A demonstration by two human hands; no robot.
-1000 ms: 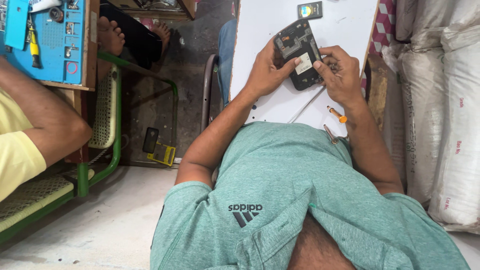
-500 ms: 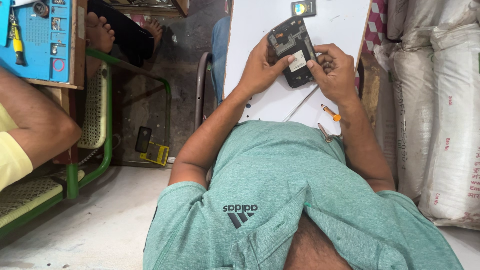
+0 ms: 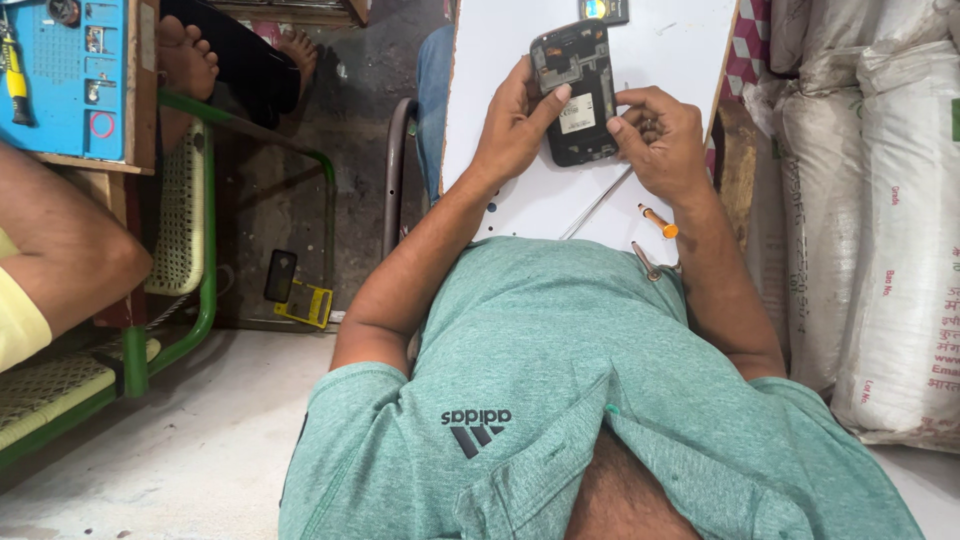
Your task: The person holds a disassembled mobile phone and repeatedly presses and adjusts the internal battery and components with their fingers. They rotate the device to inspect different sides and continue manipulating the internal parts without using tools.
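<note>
Opened phone held over the white worktop

Since a second ago the left hand (image 3: 515, 135) still clasps the back-off phone (image 3: 578, 95) at the far end; right hand (image 3: 660, 135) fingers have curled shut beside its right edge, so handling continues.

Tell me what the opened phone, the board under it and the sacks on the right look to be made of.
Opened phone: dark matt plastic frame, exposed metal parts and a pale label.
Board: smooth white sheet with a brownish edge, probably laminated wood.
Sacks: white woven plastic, judging by the fine weave and creases.
</note>
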